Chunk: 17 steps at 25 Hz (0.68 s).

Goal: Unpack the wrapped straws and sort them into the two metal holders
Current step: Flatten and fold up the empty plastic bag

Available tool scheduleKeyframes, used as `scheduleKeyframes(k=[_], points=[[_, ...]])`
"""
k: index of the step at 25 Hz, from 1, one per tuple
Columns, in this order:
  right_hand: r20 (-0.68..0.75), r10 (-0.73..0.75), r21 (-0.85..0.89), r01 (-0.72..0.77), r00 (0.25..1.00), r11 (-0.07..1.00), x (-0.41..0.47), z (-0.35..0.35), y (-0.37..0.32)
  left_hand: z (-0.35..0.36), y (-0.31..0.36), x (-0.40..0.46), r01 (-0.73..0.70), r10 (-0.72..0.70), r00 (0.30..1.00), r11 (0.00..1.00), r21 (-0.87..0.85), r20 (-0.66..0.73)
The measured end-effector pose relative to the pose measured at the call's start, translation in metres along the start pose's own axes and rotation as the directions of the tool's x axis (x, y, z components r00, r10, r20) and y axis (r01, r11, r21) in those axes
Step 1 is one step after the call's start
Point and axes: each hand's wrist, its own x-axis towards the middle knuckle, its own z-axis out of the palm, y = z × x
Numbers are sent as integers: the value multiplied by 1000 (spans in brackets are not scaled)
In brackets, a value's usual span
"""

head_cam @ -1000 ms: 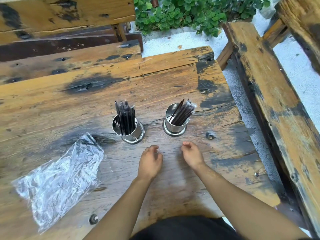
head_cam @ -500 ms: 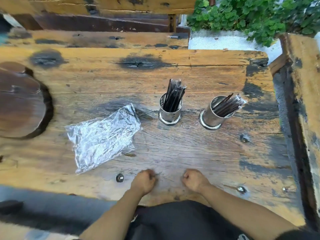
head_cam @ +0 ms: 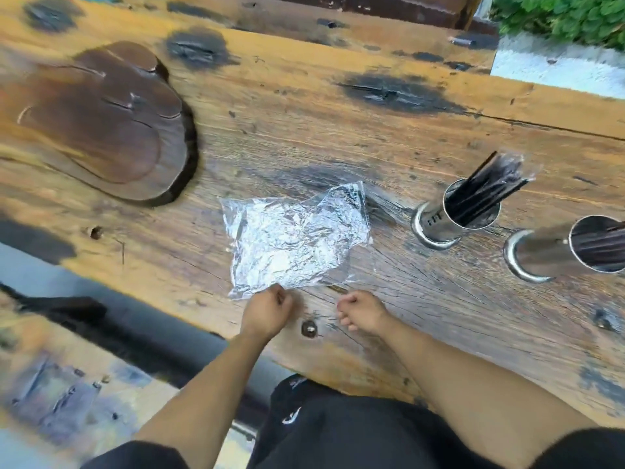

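Two metal holders stand on the wooden table (head_cam: pixel 304 130) at the right. The left holder (head_cam: pixel 453 218) contains dark straws with clear wrapping at their tips. The right holder (head_cam: pixel 558 255), cut off by the frame edge, also contains dark straws. A crumpled, empty clear plastic wrapper (head_cam: pixel 294 242) lies flat in the middle. My left hand (head_cam: pixel 267 309) has curled fingers at the wrapper's near edge; whether it pinches the plastic is unclear. My right hand (head_cam: pixel 363 313) rests on the table beside it, fingers loosely curled and holding nothing.
A dark round wooden slab (head_cam: pixel 98 120) lies on the table at the far left. A bolt head (head_cam: pixel 309 328) sits between my hands near the table's front edge. A bench (head_cam: pixel 338 8) runs behind the table, with green plants (head_cam: pixel 568 18) at the top right.
The view has swung left, so the holders now sit at the right. Both hands have moved left toward the wrapper, and my left hand now reaches its near edge.
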Motion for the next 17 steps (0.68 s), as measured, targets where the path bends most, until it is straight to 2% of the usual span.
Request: scheduleKeyframes(k=[2, 4, 5, 8, 13, 15, 17], points=[[35, 9, 184, -15, 999, 983, 6, 14, -20, -23, 0, 18, -50, 41, 987, 997, -53, -155], [37, 30, 315, -40, 999, 948, 14, 27, -34, -40, -1, 42, -143, 145, 953, 989, 26, -265], [41, 48, 369, -60, 998, 927, 19, 34, -38, -47, -2, 54, -181, 201, 939, 979, 96, -278], [48, 118, 497, -126, 992, 859, 31, 51, -43, -60, 5, 94, -224, 264, 949, 949, 222, -171], [30, 151, 625, -136, 988, 769, 49, 64, -56, -45, 33, 119, -87, 86, 995, 996, 25, 44], [-85, 127, 632, -45, 988, 773, 52, 60, -61, -30, 36, 111, -49, 51, 996, 999, -21, 78], [-257, 77, 524, 72, 963, 849, 56, 51, -60, -17, 37, 103, -11, 19, 996, 995, -95, 89]])
